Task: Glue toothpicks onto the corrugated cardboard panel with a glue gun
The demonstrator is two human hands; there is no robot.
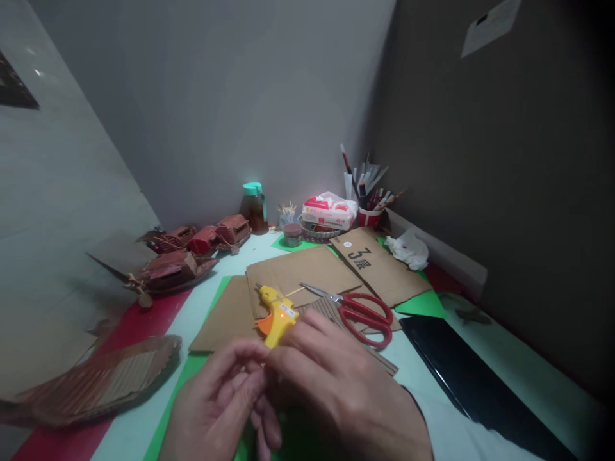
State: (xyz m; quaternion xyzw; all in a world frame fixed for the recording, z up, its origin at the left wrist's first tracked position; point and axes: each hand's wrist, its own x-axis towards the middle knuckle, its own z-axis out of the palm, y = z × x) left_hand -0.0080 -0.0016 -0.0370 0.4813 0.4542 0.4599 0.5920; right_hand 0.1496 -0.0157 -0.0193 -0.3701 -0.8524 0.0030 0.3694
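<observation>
My left hand (221, 403) and my right hand (336, 384) meet at the near middle of the table, fingertips close together. The fingers of both are bent and closed; whatever is between them is hidden. Just beyond the fingertips is a yellow hot glue gun (281, 315) with an orange trigger, nozzle pointing away and a small light glowing on its side. My fingers cover the lower end of its handle. Red-handled scissors (368, 314) lie beyond my right hand, on corrugated cardboard strips (323, 309). A thin wooden stick (294, 291) rests by the glue gun.
Flat cardboard sheets (307, 266) and a printed cardboard piece (384, 269) cover the middle. Brown cardboard boats (175, 272) stand left, with a hull (110, 381) nearer. A black tablet-like slab (480, 378) lies right. Behind are a bottle (254, 210), a tissue pack (329, 211) and a brush cup (369, 218).
</observation>
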